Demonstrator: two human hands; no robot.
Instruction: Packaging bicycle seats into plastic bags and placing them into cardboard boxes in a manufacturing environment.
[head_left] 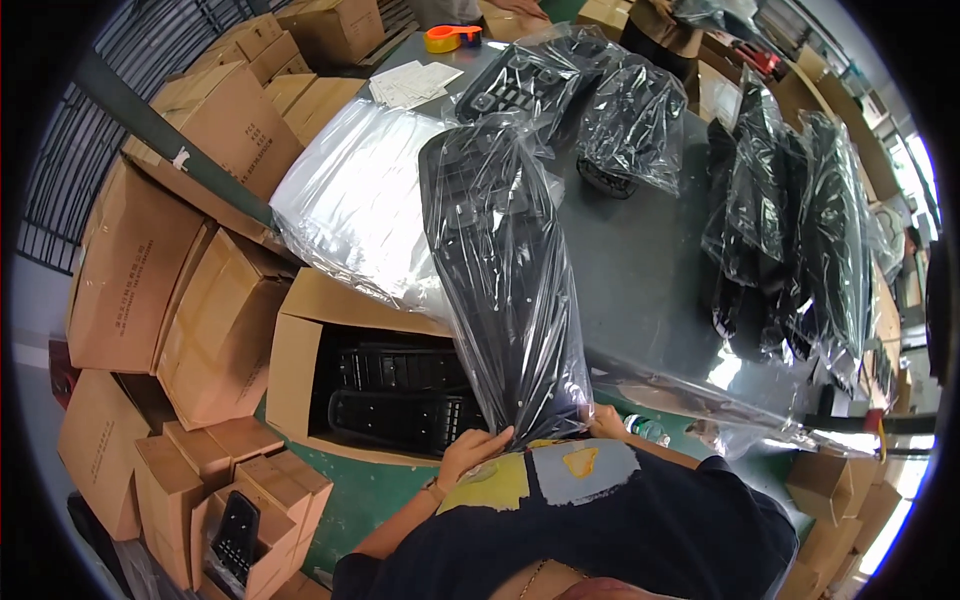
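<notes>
**Bagged panel, black, one; two hands at its near end**

Panel [495, 235]: long, black, lying inside a clear bag [545, 385]; its far end is resting on the grey table [645, 275], its near end is extending past the table's edge toward the person.

Left hand [472, 452]: pinching the bag's near edge, fingers narrow.

Right hand [608, 422]: touching the bag's near right corner; how far its fingers are closing, cannot tell.

Left of the bag: clear sheeting [350, 195], lying in a glossy pile; papers [415, 84], lying beyond it; an orange tape dispenser [453, 38], sitting near the far edge.

Below the sheeting: an open carton [292, 375], holding black parts [400, 420].

Table's right side: bagged parts [760, 200], black, standing in a group.

Far left: closed boxes [225, 130], stacking up.

Near the right hand: a clear bottle [648, 429], showing below the table's edge.
</notes>
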